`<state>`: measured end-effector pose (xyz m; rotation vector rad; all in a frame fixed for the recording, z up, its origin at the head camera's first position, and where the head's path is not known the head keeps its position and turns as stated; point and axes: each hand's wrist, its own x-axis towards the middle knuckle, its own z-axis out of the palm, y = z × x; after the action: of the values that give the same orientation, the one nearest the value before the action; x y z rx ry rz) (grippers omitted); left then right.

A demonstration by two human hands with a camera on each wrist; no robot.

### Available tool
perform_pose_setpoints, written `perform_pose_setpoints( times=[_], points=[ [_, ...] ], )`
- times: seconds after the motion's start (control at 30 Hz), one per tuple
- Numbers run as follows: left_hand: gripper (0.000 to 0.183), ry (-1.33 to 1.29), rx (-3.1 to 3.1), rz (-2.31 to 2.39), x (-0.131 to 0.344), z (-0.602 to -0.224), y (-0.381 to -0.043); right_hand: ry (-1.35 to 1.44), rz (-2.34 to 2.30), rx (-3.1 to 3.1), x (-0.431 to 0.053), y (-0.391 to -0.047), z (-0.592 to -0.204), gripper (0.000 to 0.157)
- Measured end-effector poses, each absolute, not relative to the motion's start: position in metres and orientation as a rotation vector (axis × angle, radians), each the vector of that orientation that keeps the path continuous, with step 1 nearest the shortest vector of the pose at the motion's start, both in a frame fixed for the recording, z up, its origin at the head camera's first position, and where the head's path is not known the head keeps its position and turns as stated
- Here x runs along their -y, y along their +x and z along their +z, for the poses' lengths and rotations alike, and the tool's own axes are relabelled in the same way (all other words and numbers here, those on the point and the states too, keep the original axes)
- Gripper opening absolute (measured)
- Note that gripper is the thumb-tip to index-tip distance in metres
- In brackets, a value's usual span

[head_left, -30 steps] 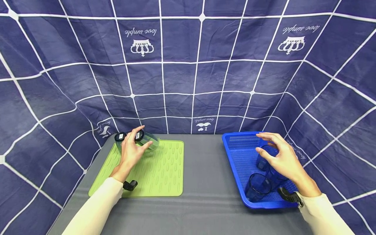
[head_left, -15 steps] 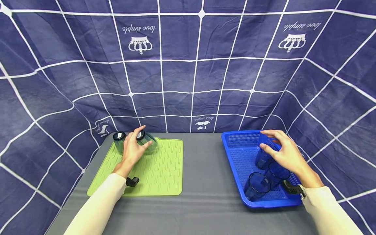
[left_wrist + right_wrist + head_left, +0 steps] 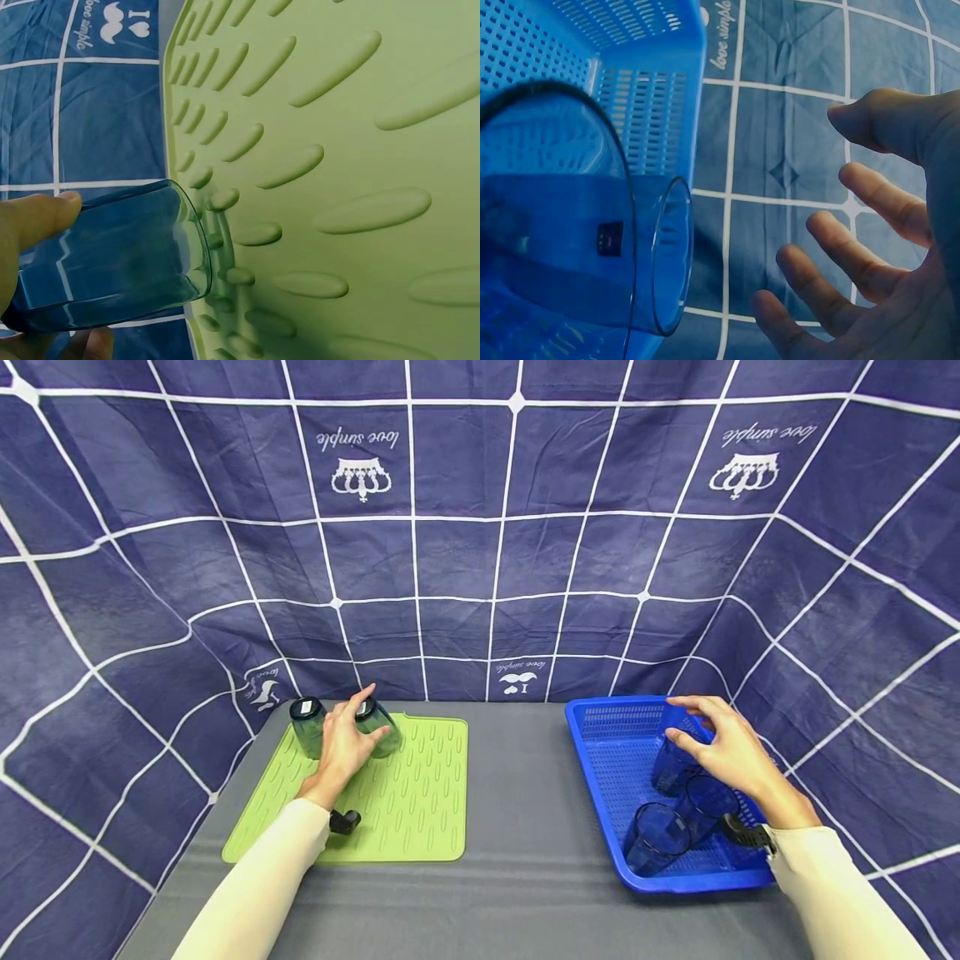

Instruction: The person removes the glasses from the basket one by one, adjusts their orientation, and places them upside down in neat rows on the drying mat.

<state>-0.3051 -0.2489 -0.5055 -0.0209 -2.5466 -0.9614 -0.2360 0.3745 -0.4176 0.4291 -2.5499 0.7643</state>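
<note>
My left hand (image 3: 343,747) grips a blue-green drinking glass (image 3: 127,255), base up, between thumb and fingers. Its rim is right at the surface of the green ridged mat (image 3: 420,793), near the back edge. Just left of that hand a second upside-down glass (image 3: 307,733) stands on the mat, with a label on its base. Over the right side of the blue basket (image 3: 613,768) hovers my right hand (image 3: 723,747), fingers spread and holding nothing. Below it in the basket are three blue glasses: one in front (image 3: 657,839), one beside it (image 3: 705,806) and one farther back (image 3: 670,768).
A grey cloth-covered table (image 3: 525,793) lies between mat and basket. Dark blue curtain with white lines (image 3: 457,560) closes in the back and both sides, close behind the mat and basket.
The glass in my left hand has swung from a strong tilt to nearly upright, its rim lowered to the mat. The right hand has shifted slightly and still holds nothing.
</note>
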Motion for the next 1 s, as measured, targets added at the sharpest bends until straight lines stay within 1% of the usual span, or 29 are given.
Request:
perform_pose_setpoints(
  times=[0.37,0.77,1.0],
  points=[
    [0.091,-0.022,2.592,-0.928,0.244,-0.514,-0.311,0.422,0.678,2.597,-0.383,-0.241,-0.425,0.053],
    [0.091,-0.103,2.604,-0.906,0.24,-0.515,-0.314,0.395,0.71,2.695,-0.391,-0.247,-0.43,0.053],
    [0.091,-0.117,2.61,-0.892,0.241,-0.516,-0.312,0.375,0.686,2.807,-0.394,-0.249,-0.433,0.06]
  ],
)
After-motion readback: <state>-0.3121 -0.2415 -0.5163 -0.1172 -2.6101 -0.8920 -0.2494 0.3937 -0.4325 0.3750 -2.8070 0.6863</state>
